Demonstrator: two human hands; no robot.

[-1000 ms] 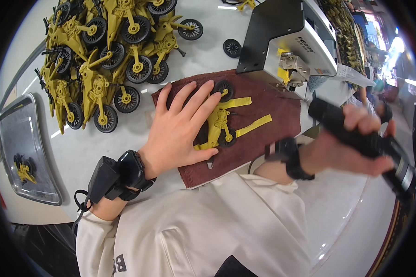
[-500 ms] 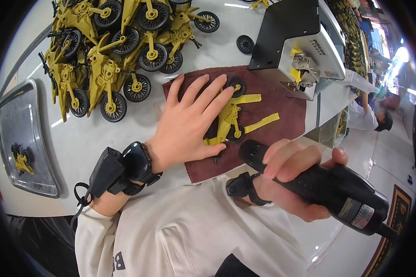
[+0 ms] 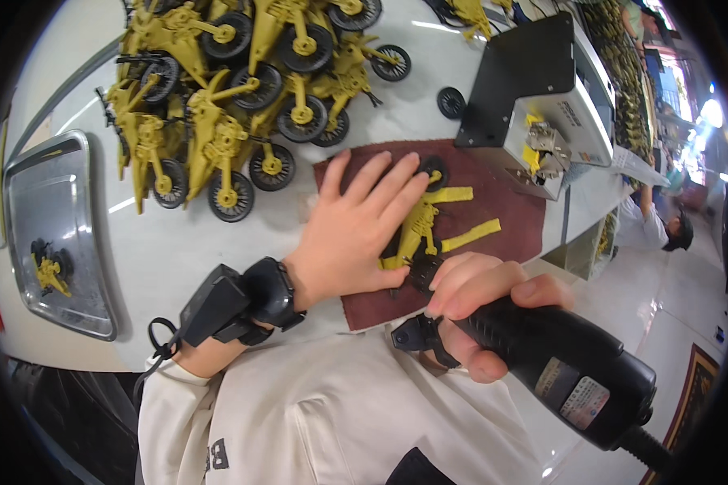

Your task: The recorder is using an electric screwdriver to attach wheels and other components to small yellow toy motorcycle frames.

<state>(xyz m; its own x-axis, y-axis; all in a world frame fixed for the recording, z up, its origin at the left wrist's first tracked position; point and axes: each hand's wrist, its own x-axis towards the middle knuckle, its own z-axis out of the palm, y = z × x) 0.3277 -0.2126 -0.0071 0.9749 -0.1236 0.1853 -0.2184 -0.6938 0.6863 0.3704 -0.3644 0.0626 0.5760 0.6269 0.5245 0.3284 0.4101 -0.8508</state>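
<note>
My left hand point(image 3: 352, 230) lies flat with its fingers spread, pressing on a yellow toy motorcycle point(image 3: 419, 225) with black wheels. The motorcycle rests on a maroon cloth point(image 3: 514, 202), partly hidden under that palm. Two flat yellow strips point(image 3: 471, 235) lie at its right side. In my right hand point(image 3: 479, 284), fingers wrapped round it, is a black corded electric screwdriver point(image 3: 582, 364). Its front end is over the motorcycle's near end, close to my left thumb; whether the bit touches cannot be seen.
Behind the cloth stands a black-and-white box machine point(image 3: 526, 77) with a metal outlet and yellow tabs. A loose black wheel point(image 3: 450, 103) lies beside it. Several yellow toy motorcycles point(image 3: 218, 145) are heaped at far left. A metal tray point(image 3: 105, 303) holds small yellow-black parts point(image 3: 51, 271). Another person point(image 3: 647, 222) is at right.
The screwdriver in my right hand has moved left, its front end now over the motorcycle's near wheel. My left hand stays on the motorcycle. The whole view has shifted slightly.
</note>
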